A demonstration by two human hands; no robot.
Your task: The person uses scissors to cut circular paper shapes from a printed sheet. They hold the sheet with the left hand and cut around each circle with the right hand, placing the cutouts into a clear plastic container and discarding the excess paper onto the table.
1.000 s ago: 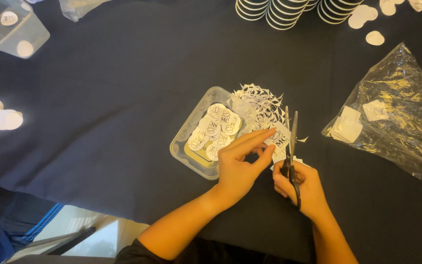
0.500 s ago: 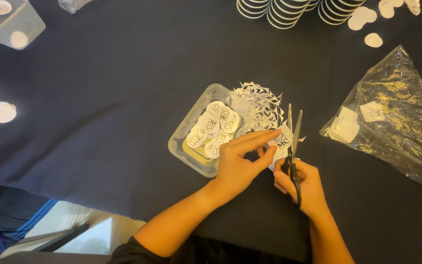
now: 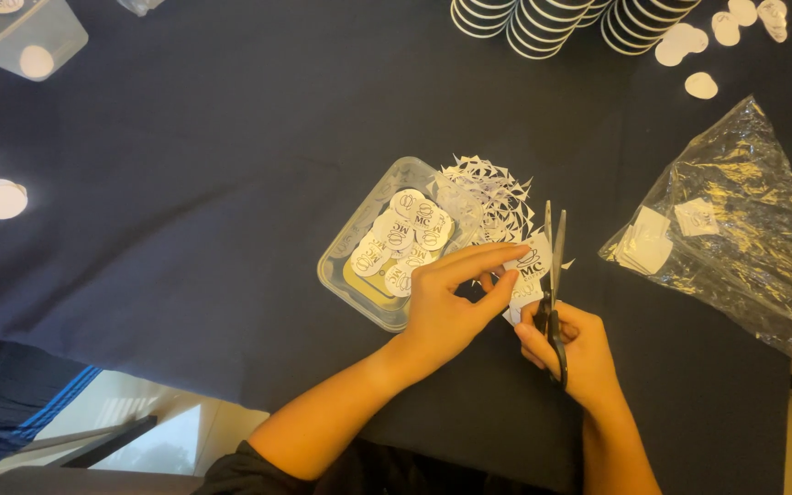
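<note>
Between both hands, small white printed paper (image 3: 526,273), left hand (image 3: 446,307) fingers pinching it, right hand (image 3: 572,353) gripping scissors (image 3: 553,275)

A dark navy tablecloth (image 3: 185,229) lies under everything. On it sits a clear plastic tray (image 3: 346,270) of white round stickers (image 3: 405,240) with black print. Right of the tray, black-handled scissors (image 3: 554,293) with silvery blades meet a white printed sheet (image 3: 526,275); farther right, a clear glossy bag (image 3: 735,229).
</note>
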